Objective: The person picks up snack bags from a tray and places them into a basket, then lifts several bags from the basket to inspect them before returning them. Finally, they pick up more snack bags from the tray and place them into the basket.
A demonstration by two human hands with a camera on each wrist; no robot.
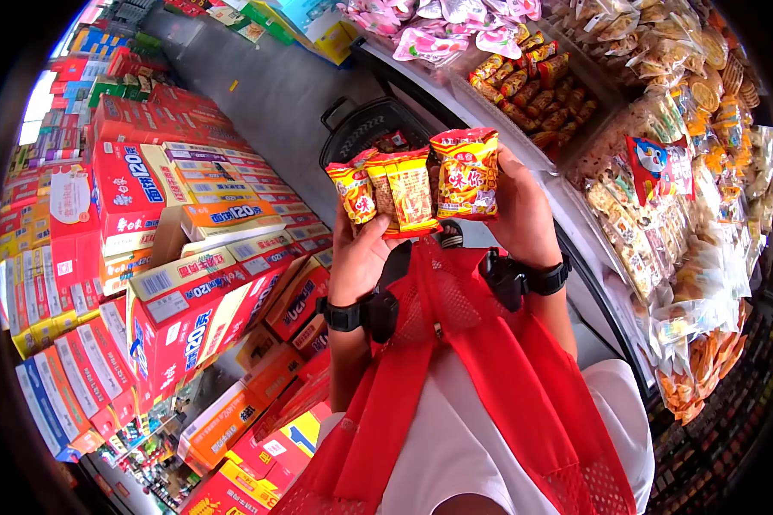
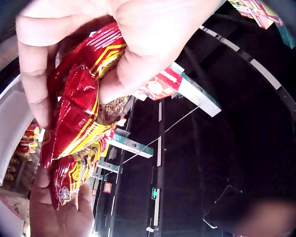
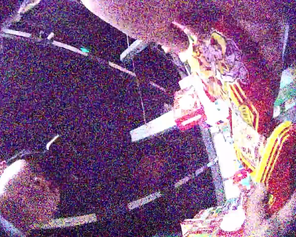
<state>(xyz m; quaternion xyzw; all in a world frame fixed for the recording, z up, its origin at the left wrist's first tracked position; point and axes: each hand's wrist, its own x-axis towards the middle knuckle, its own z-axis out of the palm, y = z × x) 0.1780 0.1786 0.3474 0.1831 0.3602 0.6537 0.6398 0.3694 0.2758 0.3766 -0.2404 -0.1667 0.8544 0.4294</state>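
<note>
Side by side in front of the chest, small red-and-yellow snack packets are held up in both hands. My left hand grips two of them, a left packet and a middle packet with a see-through panel, its thumb pressed on the front. My right hand holds the right packet by its outer side. In the left wrist view, the fingers and thumb pinch a crinkled red wrapper, with the other hand below. Heavy noise covers the right wrist view, where wrapper stripes show.
Beyond the packets a black basket holds some red packets. Stacked red cartons fill the left side. On the right, a bin of similar snack packets and bagged snacks lie on a display counter.
</note>
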